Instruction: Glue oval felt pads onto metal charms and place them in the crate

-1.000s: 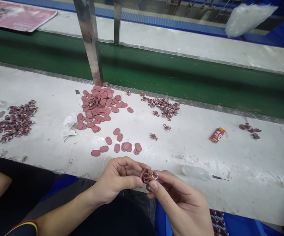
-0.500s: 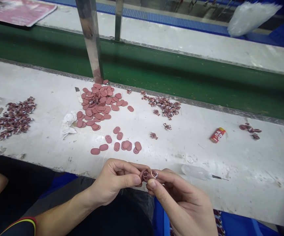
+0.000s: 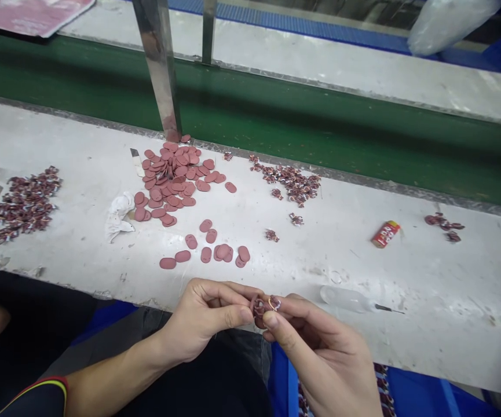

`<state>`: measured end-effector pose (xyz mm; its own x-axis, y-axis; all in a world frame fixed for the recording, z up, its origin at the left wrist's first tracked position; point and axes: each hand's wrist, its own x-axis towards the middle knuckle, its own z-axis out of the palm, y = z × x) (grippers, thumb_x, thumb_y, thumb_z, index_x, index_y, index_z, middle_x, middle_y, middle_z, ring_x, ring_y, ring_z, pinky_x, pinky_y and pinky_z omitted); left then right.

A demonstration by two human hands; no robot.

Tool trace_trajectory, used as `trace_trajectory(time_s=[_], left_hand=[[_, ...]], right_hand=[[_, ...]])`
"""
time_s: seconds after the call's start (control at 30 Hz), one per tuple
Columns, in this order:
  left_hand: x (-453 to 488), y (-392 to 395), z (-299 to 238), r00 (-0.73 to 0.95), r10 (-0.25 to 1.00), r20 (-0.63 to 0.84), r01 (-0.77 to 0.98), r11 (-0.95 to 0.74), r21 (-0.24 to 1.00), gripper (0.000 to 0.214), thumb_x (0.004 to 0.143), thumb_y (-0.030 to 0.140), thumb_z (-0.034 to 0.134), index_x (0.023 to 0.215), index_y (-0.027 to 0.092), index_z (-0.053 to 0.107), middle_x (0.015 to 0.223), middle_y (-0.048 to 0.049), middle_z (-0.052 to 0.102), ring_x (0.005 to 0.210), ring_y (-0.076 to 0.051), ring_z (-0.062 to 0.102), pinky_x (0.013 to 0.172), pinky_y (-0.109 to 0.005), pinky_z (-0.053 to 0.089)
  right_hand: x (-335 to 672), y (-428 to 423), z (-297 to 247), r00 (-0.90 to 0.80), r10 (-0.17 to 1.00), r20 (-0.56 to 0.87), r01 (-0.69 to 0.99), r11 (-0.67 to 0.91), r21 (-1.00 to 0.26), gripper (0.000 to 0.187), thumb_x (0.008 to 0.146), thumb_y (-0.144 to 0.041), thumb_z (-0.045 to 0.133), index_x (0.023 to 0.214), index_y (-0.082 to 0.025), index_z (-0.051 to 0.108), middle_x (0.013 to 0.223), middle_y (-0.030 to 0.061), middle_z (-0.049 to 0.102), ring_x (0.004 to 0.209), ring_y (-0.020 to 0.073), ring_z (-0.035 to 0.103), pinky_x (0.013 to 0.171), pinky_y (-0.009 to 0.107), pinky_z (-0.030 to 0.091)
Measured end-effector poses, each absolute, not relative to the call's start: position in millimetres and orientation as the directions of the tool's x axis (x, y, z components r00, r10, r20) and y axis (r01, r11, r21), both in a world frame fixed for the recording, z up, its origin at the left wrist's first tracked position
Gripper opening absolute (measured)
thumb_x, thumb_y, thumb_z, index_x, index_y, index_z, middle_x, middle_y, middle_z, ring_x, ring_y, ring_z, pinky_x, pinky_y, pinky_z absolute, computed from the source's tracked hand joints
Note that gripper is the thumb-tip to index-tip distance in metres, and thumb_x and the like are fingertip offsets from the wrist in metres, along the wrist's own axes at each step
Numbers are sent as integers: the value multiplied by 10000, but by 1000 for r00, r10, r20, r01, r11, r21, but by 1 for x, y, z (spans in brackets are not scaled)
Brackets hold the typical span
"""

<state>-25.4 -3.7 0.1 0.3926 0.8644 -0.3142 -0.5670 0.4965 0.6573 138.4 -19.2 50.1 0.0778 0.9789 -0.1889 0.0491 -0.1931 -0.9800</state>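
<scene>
Reddish-brown and looped with a copper-coloured wire ring [image 3: 273, 302], the small part [image 3: 258, 306] sat between the fingertips of both hands, just in front of the near edge of the bench [image 3: 428, 278] and above the person's lap. The left hand [image 3: 202, 324] pinched it from the left between thumb and forefinger, its other fingers curled loosely behind. The right hand [image 3: 324, 353] met it from the right, thumb and forefinger tips closed on the ring end, so that the two thumbs almost touched.

Just beyond the hands, a loose scatter of oval discs [image 3: 209, 250] of the same reddish-brown lay on the white bench top, and farther back a larger heap of discs [image 3: 172, 179] rested against the foot of a metal post [image 3: 158, 69]. A crumpled white rag [image 3: 119, 215] lay left of that heap. A pile of wired parts [image 3: 18, 202] lay at the far left, and another pile [image 3: 293, 182] to the right of the discs. A clear bottle [image 3: 348, 298] with a needle tip lay on its side near the right hand, and a red tube [image 3: 386, 233] lay beyond it. A green belt [image 3: 320, 133] ran along the far side.
</scene>
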Motion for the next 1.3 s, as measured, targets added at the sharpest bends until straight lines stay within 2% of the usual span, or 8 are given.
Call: trace_trajectory(time_s=[0.33, 0.8, 0.9, 1.0, 1.03, 1.1, 1.17, 1.3], left_hand=[[-23, -9, 2, 372, 891, -262, -587, 444, 677, 72, 834, 170, 805, 815, 232, 837, 1057, -44, 818, 999, -196, 756, 888, -296, 604], [-18, -13, -7, 312, 891, -329, -516, 450, 728, 50, 798, 282, 843, 826, 243, 830, 1125, -56, 803, 1028, -237, 756, 885, -351, 628], [-25, -2, -10, 283, 921, -270, -332, 358, 873, 130, 840, 353, 796, 912, 250, 825, 1187, -69, 788, 1135, -254, 724, 935, -359, 605], [-30, 22, -10, 247, 964, -96, 135, 64, 989, 203, 880, 371, 740, 1029, 243, 790, 1206, -75, 775, 1165, -258, 697, 956, -384, 583], [-29, 32, -10, 268, 963, -28, 355, -72, 932, 209, 888, 366, 726, 1049, 242, 775, 1205, -70, 770, 1145, -253, 694, 975, -396, 566], [-24, 50, -8, 346, 938, 33, 676, -274, 684, 175, 908, 348, 690, 1029, 238, 752, 1161, -59, 765, 1065, -254, 688, 951, -420, 548], [-15, 64, -8, 400, 916, 13, 788, -352, 506, 118, 910, 310, 664, 950, 229, 739, 1072, -60, 761, 994, -278, 672, 869, -440, 541], [-4, 76, -9, 463, 885, -45, 810, -403, 425, 101, 884, 238, 630, 869, 218, 728, 997, -73, 747, 963, -314, 669, 843, -470, 516]], right_hand=[[135, -23, 47, 93, 974, -206, -15, -206, -979, 71, 833, -244, 817, 879, -298, 818, 783, 3, 771, 677, 95, 714, 677, 131, 602], [140, -33, 17, 124, 960, -251, -154, -231, -961, 91, 859, -296, 801, 946, -271, 811, 895, 36, 787, 753, 131, 727, 743, 218, 628], [149, -42, 3, 201, 935, -291, -202, -251, -947, 124, 851, -315, 810, 962, -259, 808, 916, 49, 788, 774, 156, 734, 728, 242, 636], [166, -54, -5, 319, 893, -318, -212, -260, -942, 164, 815, -338, 841, 941, -238, 813, 901, 59, 790, 743, 165, 732, 696, 249, 640], [174, -59, -7, 352, 878, -323, -210, -262, -942, 179, 801, -349, 851, 931, -230, 815, 895, 64, 790, 731, 169, 731, 683, 251, 642], [189, -71, -9, 418, 841, -343, -211, -277, -937, 214, 776, -364, 868, 925, -220, 816, 907, 76, 792, 735, 184, 738, 668, 258, 648], [206, -86, -10, 486, 785, -384, -235, -306, -923, 254, 744, -366, 891, 934, -218, 813, 947, 86, 797, 773, 214, 757, 679, 279, 661], [239, -122, -11, 672, 615, -412, -296, -287, -911, 353, 642, -386, 948, 911, -213, 798, 897, 83, 802, 747, 230, 769, 670, 288, 667]])
